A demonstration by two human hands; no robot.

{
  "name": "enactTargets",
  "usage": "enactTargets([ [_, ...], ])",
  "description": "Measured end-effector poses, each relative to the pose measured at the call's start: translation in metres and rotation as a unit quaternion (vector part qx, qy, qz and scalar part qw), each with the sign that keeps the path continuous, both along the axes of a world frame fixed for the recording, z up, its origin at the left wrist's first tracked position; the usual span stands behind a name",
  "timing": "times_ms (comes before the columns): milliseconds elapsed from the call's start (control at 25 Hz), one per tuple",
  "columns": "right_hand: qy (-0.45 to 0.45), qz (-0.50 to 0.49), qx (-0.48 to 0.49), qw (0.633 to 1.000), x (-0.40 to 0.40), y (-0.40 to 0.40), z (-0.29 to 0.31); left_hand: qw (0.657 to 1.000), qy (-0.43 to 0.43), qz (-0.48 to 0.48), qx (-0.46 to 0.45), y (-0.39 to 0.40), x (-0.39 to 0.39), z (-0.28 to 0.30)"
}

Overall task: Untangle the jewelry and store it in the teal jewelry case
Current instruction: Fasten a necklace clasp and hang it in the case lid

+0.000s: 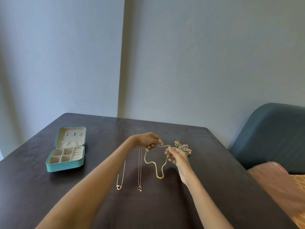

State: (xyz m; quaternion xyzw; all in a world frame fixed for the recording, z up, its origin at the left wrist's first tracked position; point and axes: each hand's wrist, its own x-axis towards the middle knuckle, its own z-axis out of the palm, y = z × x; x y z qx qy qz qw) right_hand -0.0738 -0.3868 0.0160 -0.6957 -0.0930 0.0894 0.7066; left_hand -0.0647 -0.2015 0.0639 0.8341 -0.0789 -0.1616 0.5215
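Observation:
Both my hands hold a flat gold chain [156,169] over the dark table [99,204]. My left hand [147,140] pinches one end and my right hand [177,157] pinches the other, and the chain's loop sags onto the table between them. Two thin necklaces lie stretched out nearer to me, one with a ring pendant [118,187] and one with a small charm [139,188]. A tangled heap of jewelry [183,147] sits just behind my right hand. The teal jewelry case [66,166] lies open at the left, its compartments showing nothing inside.
A blue-green upholstered seat back [270,134] stands to the right of the table, with pinkish-orange fabric [283,187] below it. Grey walls rise behind the table's far edge.

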Motion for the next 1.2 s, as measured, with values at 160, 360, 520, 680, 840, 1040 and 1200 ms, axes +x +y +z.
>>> enactTargets([
  [160, 0.011, -0.048, 0.055, 0.997, -0.009, -0.012, 0.026, 0.998, 0.042, -0.048, -0.015, 0.000, -0.024, 0.014],
  [360, 0.027, -0.039, -0.059, 0.997, -0.032, 0.000, 0.015, 0.957, 0.048, 0.072, -0.276, -0.012, -0.041, 0.016],
  [520, -0.020, 0.010, -0.164, 0.986, -0.053, 0.009, 0.002, 0.853, 0.033, 0.229, -0.469, -0.014, -0.046, 0.005],
  [680, -0.097, 0.062, -0.230, 0.966, -0.062, 0.013, 0.012, 0.861, 0.002, 0.248, -0.445, -0.014, -0.047, -0.004],
  [840, -0.157, 0.059, -0.213, 0.963, -0.058, 0.023, 0.043, 0.938, -0.007, 0.172, -0.301, -0.014, -0.055, -0.004],
  [1040, -0.152, 0.036, -0.173, 0.972, -0.047, 0.022, 0.066, 0.965, 0.037, 0.067, -0.252, -0.014, -0.070, 0.003],
  [1200, -0.079, -0.019, -0.098, 0.992, -0.046, 0.019, 0.057, 0.959, 0.076, 0.019, -0.273, -0.014, -0.077, 0.007],
])
